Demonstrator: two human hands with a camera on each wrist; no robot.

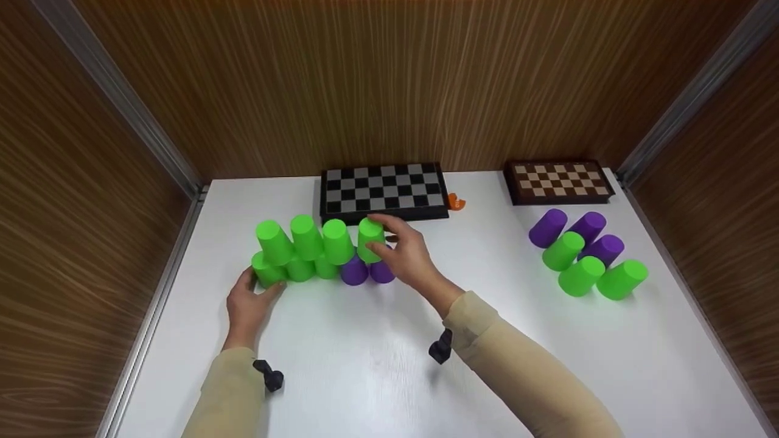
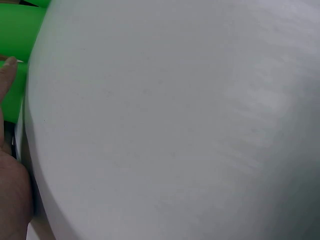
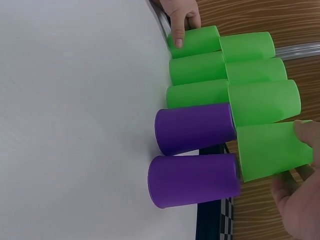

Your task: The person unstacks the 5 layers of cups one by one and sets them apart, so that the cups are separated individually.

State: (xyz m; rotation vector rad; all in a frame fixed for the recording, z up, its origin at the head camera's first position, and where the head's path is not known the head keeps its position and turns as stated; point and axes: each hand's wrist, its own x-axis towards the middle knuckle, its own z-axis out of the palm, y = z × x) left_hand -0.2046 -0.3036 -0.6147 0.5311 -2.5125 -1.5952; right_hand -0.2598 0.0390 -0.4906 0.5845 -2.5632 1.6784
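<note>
A row of upside-down cups stands on the white table, with green cups at its left and two purple cups (image 3: 195, 180) at its right end. On this row sits a second tier of green cups (image 1: 306, 237). My right hand (image 1: 409, 252) grips the rightmost upper green cup (image 3: 270, 150) by its top part, thumb in front; its rim meets the tops of the two purple cups. At the row's left end, my left hand (image 1: 249, 304) holds the lowest green cup (image 1: 268, 271) between thumb and fingers. The left wrist view shows only part of that hand.
At the right stands a group of upside-down cups, purple ones (image 1: 548, 228) behind and green ones (image 1: 582, 275) in front. A black-and-grey chessboard (image 1: 383, 188) lies behind the row, an orange piece (image 1: 456, 202) beside it. A brown chessboard (image 1: 560, 181) lies at the back right. Wooden walls enclose the table.
</note>
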